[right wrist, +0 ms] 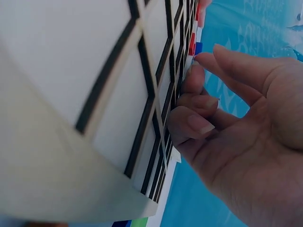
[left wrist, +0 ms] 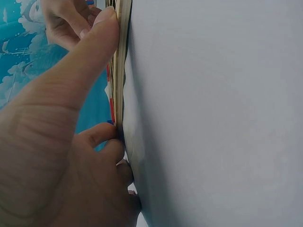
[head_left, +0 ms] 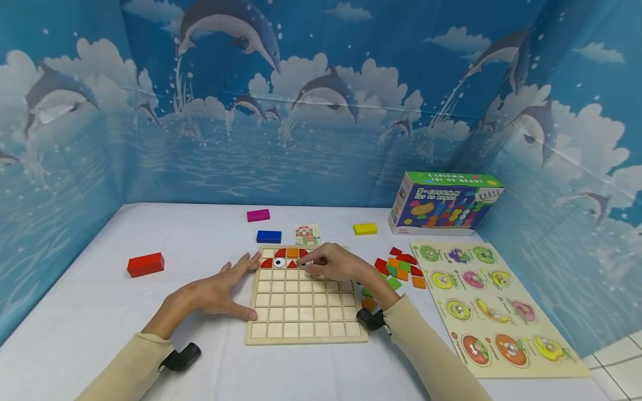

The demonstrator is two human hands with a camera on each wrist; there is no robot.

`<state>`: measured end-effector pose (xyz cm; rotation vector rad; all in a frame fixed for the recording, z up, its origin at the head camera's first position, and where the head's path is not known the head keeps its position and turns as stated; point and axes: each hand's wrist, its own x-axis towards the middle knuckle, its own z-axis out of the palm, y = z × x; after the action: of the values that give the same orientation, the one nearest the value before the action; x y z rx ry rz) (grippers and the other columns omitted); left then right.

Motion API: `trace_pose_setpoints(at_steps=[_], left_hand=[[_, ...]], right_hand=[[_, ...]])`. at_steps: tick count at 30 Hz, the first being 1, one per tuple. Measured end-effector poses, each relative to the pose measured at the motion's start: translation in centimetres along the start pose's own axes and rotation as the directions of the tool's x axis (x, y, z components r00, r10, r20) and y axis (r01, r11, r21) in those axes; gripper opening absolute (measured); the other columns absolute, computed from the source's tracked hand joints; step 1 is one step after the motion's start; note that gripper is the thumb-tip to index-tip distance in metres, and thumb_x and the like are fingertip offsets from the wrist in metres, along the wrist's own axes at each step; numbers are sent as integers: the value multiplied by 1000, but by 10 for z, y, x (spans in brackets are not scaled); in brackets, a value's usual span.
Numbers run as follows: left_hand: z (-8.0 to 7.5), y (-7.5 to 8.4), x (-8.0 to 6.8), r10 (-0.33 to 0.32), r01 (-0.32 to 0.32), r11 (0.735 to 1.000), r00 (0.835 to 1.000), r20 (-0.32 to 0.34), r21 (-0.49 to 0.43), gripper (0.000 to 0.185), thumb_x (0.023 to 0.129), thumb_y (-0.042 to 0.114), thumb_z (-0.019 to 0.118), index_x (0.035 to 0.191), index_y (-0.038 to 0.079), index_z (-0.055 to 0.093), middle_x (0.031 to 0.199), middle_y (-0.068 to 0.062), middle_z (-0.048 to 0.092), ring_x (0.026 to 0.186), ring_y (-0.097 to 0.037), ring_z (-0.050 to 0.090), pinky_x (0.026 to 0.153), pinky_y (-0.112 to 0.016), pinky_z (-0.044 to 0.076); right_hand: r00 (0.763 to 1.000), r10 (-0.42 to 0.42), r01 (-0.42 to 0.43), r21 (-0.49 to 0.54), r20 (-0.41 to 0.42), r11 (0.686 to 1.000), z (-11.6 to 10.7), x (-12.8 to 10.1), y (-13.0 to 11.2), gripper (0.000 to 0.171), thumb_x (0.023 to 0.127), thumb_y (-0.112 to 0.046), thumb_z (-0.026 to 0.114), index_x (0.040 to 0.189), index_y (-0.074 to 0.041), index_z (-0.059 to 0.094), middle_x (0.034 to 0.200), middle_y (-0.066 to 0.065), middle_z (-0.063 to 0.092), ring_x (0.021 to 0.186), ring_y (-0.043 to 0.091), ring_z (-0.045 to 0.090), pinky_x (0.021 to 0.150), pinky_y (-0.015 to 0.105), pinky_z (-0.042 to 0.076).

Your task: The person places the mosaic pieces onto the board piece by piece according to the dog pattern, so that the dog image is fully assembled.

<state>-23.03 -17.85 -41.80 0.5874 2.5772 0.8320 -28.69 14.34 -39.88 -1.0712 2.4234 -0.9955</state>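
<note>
A wooden grid board [head_left: 306, 329] lies on the white table. In its top rows sit red curved tiles [head_left: 267, 263], an orange square tile [head_left: 292, 253], a red triangle tile [head_left: 292, 264] and a white eye tile [head_left: 278, 263]. My left hand [head_left: 215, 292] rests at the board's left edge, thumb low and fingers spread toward the upper corner; its thumb [left wrist: 94, 42] presses the rim in the left wrist view. Over the second row, my right hand [head_left: 335, 262] pinches a second eye tile [head_left: 301, 264], mostly hidden by thumb and fingertips. Its other fingers [right wrist: 191, 120] are curled close to the grid.
A small pattern card [head_left: 307, 234] lies behind the board. Loose coloured tiles [head_left: 401, 267] are scattered at right, beside a fruit peg puzzle [head_left: 494, 312]. Blue [head_left: 268, 236], magenta [head_left: 258, 215], yellow [head_left: 365, 229] and red [head_left: 145, 264] blocks and a bead-set box [head_left: 441, 206] stand around.
</note>
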Motion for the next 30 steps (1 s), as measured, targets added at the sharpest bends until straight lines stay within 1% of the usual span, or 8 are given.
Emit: trace_pose_setpoints(at_steps=[6,8,12,14,19,22,25,30], left_hand=[[-1,0,0,-9,9,1000,1000,5,-1,137,77,50,97,176,21,7,181,-18,7,165,-50,-1,129,-73,4],[-1,0,0,-12,12,1000,1000,4,0,137,77,50,97,176,22,7,181,-18,7,164,-50,-1,128,-74,4],[-1,-1,0,-9,9,1000,1000,4,-1,137,77,50,97,176,20,8,181,-18,8,165,-48,-1,129,-73,3],[-1,0,0,-7,7,1000,1000,6,-4,137,77,50,97,176,20,8,181,-18,8,165,-48,-1,129,-72,3],[-1,1,-1,-15,15,1000,1000,8,-11,136,77,50,97,176,22,7,181,-18,5,164,-51,-1,128,-75,4],[-1,1,-2,-10,10,1000,1000,6,-19,136,77,50,97,176,23,7,181,-18,6,164,-51,-1,128,-75,4],[-1,0,-2,0,0,1000,1000,6,-23,136,77,48,97,176,21,8,181,-18,7,165,-49,-1,129,-73,3],[0,1,-2,1,-1,1000,1000,8,-23,136,77,48,97,176,21,8,181,-18,8,165,-48,-1,129,-72,2]], right_hand=[[1000,4,-4,-15,-2,1000,-1,0,-3,31,108,-5,64,136,4,72,117,16,78,69,5,53,66,21,45],[1000,-3,3,-15,-6,1000,-2,-1,-4,30,108,-5,64,136,4,72,117,17,78,69,5,52,66,21,44],[1000,0,0,1,-27,1000,-8,-6,-3,30,109,-6,63,135,4,72,97,20,75,66,10,49,65,23,41],[999,-10,10,10,-54,1000,-16,-11,-2,29,108,-5,64,133,5,73,95,22,74,68,17,54,66,25,44],[987,-7,8,1,-161,1000,-47,-35,14,23,105,-4,69,123,7,77,115,18,78,92,28,71,83,32,61],[976,48,-56,-29,-214,998,-62,-53,28,23,102,-5,73,121,7,77,111,16,78,94,27,71,83,33,61],[958,137,-154,-51,-251,987,-72,-67,44,23,99,-5,77,119,6,78,105,14,79,92,26,68,79,29,59],[911,311,-329,-22,-270,944,-82,-84,64,22,95,-6,82,115,3,80,101,9,77,90,24,63,80,30,56]])
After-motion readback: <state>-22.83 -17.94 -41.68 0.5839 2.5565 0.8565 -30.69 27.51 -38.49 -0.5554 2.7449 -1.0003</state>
